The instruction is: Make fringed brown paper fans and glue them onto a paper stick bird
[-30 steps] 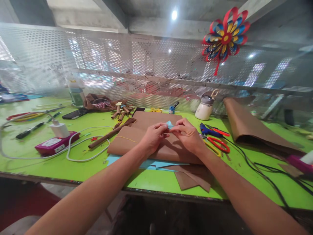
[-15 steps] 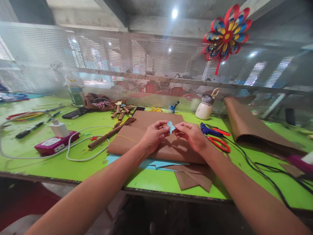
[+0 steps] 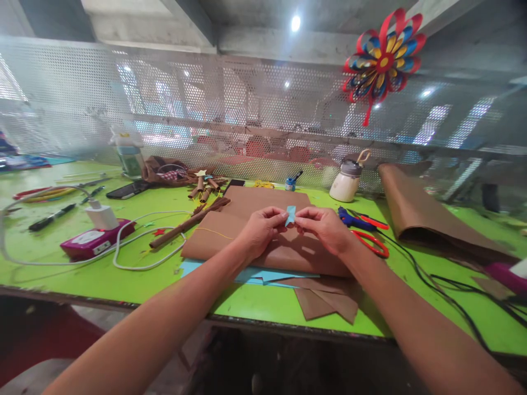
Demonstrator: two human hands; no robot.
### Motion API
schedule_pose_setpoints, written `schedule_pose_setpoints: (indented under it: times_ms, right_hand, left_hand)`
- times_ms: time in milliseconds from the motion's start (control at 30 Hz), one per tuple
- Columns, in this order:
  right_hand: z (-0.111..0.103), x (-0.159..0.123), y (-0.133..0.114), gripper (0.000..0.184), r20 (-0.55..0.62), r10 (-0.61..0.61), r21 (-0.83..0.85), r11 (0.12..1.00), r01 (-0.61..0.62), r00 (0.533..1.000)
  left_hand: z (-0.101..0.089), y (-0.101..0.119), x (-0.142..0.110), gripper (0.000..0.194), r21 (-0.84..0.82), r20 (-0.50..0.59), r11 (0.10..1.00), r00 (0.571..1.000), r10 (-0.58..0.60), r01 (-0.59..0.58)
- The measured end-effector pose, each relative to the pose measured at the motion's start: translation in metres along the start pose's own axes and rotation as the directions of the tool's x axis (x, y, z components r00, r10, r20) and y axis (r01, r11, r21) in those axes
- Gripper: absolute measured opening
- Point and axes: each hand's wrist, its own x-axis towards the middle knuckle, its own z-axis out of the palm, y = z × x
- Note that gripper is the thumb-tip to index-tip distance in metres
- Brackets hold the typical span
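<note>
A small piece of light blue paper (image 3: 291, 215), perhaps a star with points, is pinched between both hands at the middle of the view. My left hand (image 3: 265, 229) grips its left edge between thumb and fingertips. On the other side, my right hand (image 3: 323, 226) pinches its right edge. Both hands hover over a folded sheet of brown paper (image 3: 255, 206). Light blue paper sheets (image 3: 247, 274) stick out from under its front edge, and brown paper scraps (image 3: 325, 302) lie nearest to me.
Right of my hands lie a blue glue gun (image 3: 354, 218) and red-handled scissors (image 3: 373, 244), with black cables beyond. A purple power strip (image 3: 96, 241) with a white cord stands left, beside a rolled brown paper stick (image 3: 181, 224). A white bottle (image 3: 345, 184) stands behind.
The blue paper piece has turned between my fingers and now stands more upright. My hands have shifted only slightly.
</note>
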Motion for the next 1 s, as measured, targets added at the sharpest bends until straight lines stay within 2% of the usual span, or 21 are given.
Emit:
schedule_pose_setpoints:
  times_ms: [100, 233, 500, 1000]
  right_hand:
    - [0.0004, -0.0001, -0.0004, 0.015, 0.001, -0.005, 0.000, 1.000, 0.005, 1.000]
    - [0.0002, 0.0000, -0.0011, 0.019, 0.020, -0.014, 0.091, 0.996, 0.012, 1.000]
    - [-0.0021, 0.0001, -0.0025, 0.015, 0.031, -0.012, 0.167, 0.986, 0.007, 0.999]
    - [-0.0022, -0.0003, -0.0032, 0.013, 0.051, -0.013, 0.193, 0.981, 0.003, 0.999]
  left_hand:
    - [-0.0012, -0.0004, 0.0002, 0.023, 0.023, 0.014, 1.000, 1.000, -0.017, 0.017]
    - [-0.0026, -0.0004, -0.0002, 0.020, 0.014, 0.072, 0.999, 0.996, -0.045, 0.044]
    - [-0.0037, -0.0002, -0.0012, 0.018, 0.000, 0.163, 0.998, 0.985, -0.062, 0.063]
    - [-0.0038, 0.0010, -0.0018, 0.015, -0.009, 0.200, 0.999, 0.979, -0.035, 0.038]
